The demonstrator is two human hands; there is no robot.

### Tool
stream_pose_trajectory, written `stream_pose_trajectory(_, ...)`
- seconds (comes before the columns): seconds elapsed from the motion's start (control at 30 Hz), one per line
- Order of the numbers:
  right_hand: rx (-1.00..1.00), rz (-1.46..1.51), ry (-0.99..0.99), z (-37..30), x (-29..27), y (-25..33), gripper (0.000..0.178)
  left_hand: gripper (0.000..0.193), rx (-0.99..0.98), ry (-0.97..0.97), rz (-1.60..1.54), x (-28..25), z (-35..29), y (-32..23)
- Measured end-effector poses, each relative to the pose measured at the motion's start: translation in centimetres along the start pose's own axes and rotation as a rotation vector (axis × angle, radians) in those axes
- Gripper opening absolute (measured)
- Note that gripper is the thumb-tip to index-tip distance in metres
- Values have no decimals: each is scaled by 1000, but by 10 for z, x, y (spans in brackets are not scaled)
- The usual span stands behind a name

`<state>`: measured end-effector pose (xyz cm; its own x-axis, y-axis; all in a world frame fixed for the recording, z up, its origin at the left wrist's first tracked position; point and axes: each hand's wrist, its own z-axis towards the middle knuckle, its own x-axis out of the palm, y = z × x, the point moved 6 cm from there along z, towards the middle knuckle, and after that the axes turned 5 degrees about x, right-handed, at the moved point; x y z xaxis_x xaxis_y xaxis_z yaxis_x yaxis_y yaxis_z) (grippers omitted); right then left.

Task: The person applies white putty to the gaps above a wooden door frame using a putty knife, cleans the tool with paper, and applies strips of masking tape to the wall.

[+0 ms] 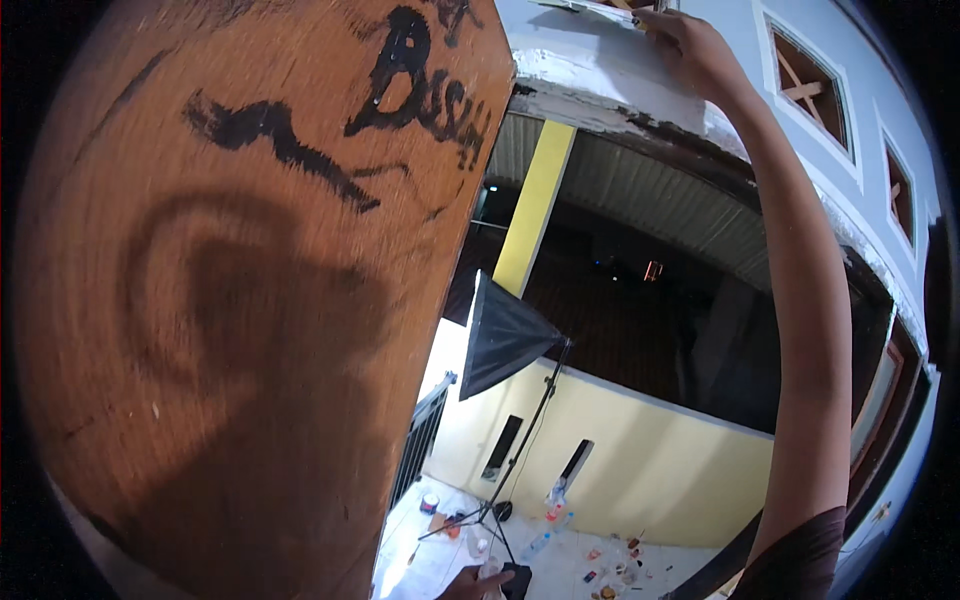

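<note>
My right arm stretches up along the right side. At the top edge my right hand (685,50) is closed, its fingertips pinching the end of a thin, pale flat tool (590,9). The tool lies close to the rough white ledge (610,75) of the wall, and its far part is cut off by the frame. Low in the middle, only part of my left hand (463,584) shows. Its fingers are closed around a small whitish thing (490,580) whose kind is unclear. Beside it is a black, box-like object (516,581).
A large brown wooden board (290,330) with black paint marks and a shadow fills the left. Far below, a softbox lamp (505,335) stands on a tripod on white tiles, near bottles (538,545) and scattered small items. A yellow post (535,205) rises behind.
</note>
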<state>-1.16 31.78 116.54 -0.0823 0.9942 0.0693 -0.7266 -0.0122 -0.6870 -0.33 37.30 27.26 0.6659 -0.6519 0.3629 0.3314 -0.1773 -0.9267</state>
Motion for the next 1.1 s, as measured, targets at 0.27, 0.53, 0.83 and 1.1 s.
stream_pose_trajectory(0.27,3,-64,20,-1,-7,15,38,26,301,-160,-155,51,-25,-79)
stream_pose_trajectory(0.53,-20,-5,42,-7,-6,28,32,33,125,-155,-106,24,-3,-32)
stream_pose_trajectory(0.83,-124,-78,5,-1,12,-7,38,45,-120,-484,-185,18,-22,-59)
stream_pose_trajectory(1.1,-17,86,99,-6,2,-8,39,31,224,-46,-245,26,-22,-61)
